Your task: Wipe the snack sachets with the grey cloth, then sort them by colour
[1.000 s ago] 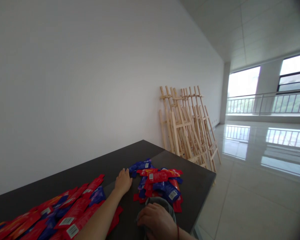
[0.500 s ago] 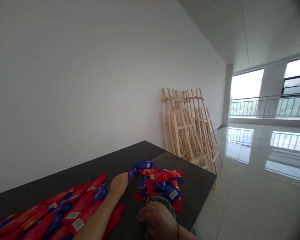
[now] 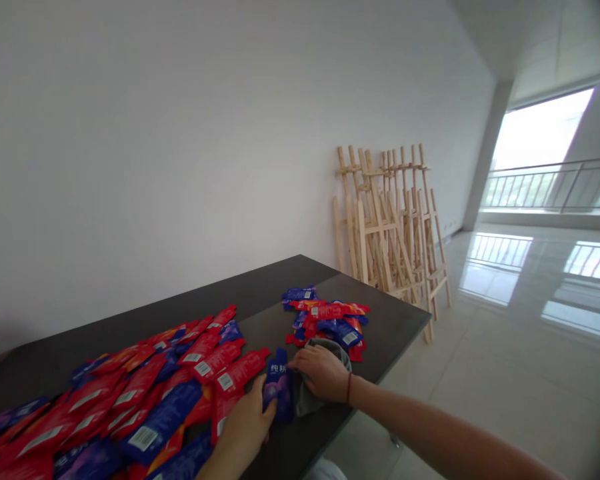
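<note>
Containers: flat packets, red and blue; contents hidden. One blue packet [image 3: 279, 380], white lettering up and neck pointing away, is in the left hand [image 3: 249, 415], thumb over its face; it lies between the two hands, near the table's front edge. Right hand [image 3: 324, 373] rests over a grey cloth [image 3: 308, 401], fingertips at the packet's right side; cannot tell whether the fingers close on the cloth. Red cord [image 3: 349, 388] at the right wrist.

Large pile of packets [image 3: 140, 387] spreads over the left of the table, overlapping, many barcodes up. Smaller pile [image 3: 330, 313], red and blue mixed, sits beyond the cloth.

Surface: dark table [image 3: 265, 283] against a pale wall [image 3: 180, 147]. Room: wooden easels [image 3: 385, 227] leaning together, glossy tiled floor [image 3: 510, 347], railing [image 3: 525, 187] before a bright window [image 3: 540, 130].
</note>
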### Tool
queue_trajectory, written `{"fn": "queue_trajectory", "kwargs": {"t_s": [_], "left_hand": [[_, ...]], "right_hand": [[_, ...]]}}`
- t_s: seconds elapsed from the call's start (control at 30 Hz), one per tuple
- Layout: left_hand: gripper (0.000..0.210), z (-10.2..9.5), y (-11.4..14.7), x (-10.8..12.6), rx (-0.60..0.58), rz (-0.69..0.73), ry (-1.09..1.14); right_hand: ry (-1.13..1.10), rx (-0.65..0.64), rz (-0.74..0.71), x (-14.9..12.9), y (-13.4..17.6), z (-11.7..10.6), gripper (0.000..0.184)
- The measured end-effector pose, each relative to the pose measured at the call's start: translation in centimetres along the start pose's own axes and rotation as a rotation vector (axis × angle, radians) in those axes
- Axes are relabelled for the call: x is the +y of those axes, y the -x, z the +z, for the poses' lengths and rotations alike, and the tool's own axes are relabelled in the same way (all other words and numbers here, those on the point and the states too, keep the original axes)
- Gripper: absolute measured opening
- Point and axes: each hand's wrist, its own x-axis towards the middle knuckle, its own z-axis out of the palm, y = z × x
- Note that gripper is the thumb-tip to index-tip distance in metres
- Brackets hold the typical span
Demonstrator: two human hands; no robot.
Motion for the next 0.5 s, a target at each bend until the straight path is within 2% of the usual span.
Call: {"fn": "queue_trajectory", "kwargs": {"t_s": [0.13, 0.23, 0.3, 0.37, 0.43, 0.5], "left_hand": [[0.036, 0.8, 0.6, -0.3, 0.252, 0.129, -0.341], [0.026, 1.7, 0.8, -0.8, 0.423, 0.408, -0.395], [0.022, 2.4, 0.9, -1.0, 0.459, 0.645, -0.362], [0.021, 3.1, 0.9, -1.1, 0.451, 0.805, -0.320], [0.020, 3.7, 0.8, -1.2, 0.443, 0.869, -0.292], [0.019, 4.1, 0.8, -1.2, 0.442, 0.884, -0.274]], "right_hand": [[0.000, -0.011, 0.064, 0.1, -0.8, 0.1, 0.039], [-0.011, -0.017, 0.073, 0.1, -1.2, -0.1, 0.038], [-0.026, 0.000, 0.041, 0.0, -1.2, -0.4, 0.039], [-0.039, 0.015, -0.041, -0.5, -1.1, -0.8, 0.042], [-0.030, -0.016, -0.181, -1.3, -0.8, -0.9, 0.042], [0.014, -0.067, -0.310, -2.0, -0.5, -0.6, 0.033]]}}
